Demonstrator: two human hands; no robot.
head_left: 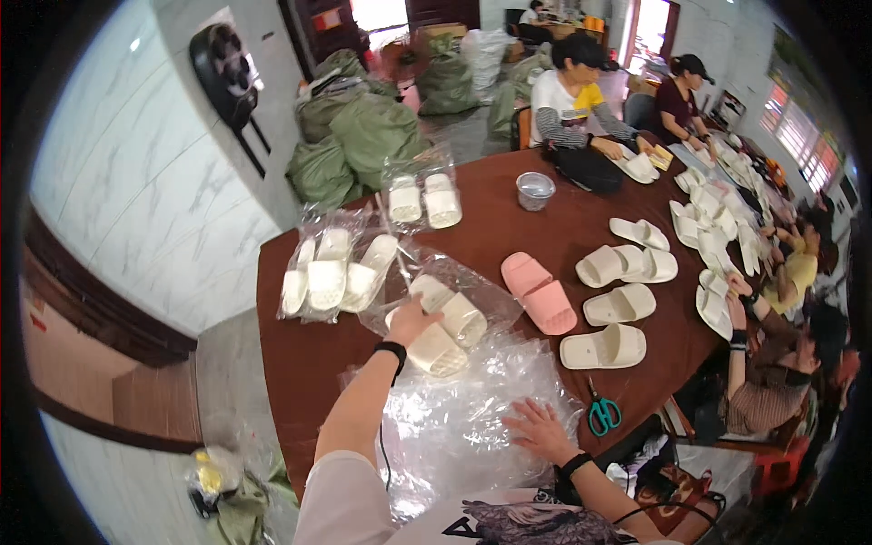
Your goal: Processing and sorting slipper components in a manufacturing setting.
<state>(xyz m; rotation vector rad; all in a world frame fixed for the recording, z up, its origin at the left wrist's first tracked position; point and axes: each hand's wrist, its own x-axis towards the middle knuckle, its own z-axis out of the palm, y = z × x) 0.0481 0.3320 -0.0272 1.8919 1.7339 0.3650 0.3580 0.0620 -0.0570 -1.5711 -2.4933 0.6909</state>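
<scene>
A pair of cream-white slippers (461,320) lies in a clear plastic bag near the middle of the table. My left hand (416,320) grips one of these slippers at its strap, its fingers partly hidden. Flat on a pile of clear plastic bags (454,427) rests my right hand (543,431), fingers spread and holding nothing. A pink slipper (539,292) lies beyond it, beside several loose white slippers (603,347). Left of my left hand are bagged white slippers (327,272), and another bagged pair (441,200) sits farther back.
Teal-handled scissors (603,414) lie at the brown table's (481,195) near right edge. A clear plastic tub (535,189) stands toward the back. Co-workers (572,100) sit along the far and right sides, handling slippers. Green sacks (363,136) are piled behind the table.
</scene>
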